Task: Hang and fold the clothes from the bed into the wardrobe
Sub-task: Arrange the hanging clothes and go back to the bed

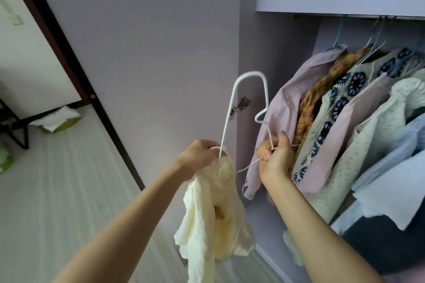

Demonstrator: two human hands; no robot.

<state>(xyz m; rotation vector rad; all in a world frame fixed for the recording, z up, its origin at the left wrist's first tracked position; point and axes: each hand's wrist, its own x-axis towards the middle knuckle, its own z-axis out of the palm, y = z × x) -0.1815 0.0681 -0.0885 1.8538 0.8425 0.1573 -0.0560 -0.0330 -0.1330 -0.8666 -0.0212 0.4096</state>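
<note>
Garment (211,209) soft, light, limp; left hand (200,154) grips collar plus hanger (250,98). Right hand (274,156) pinches thin stiff wire; hold there.

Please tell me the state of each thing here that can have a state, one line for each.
White wire hanger: off the rail, held by both hands.
Cream-yellow cloth garment: hanging limp, partly on the hanger.
Left hand: grips hanger and garment.
Right hand: grips the hanger.
Pink striped shirt: hung on the rail.
Lilac wardrobe door: open.
</note>
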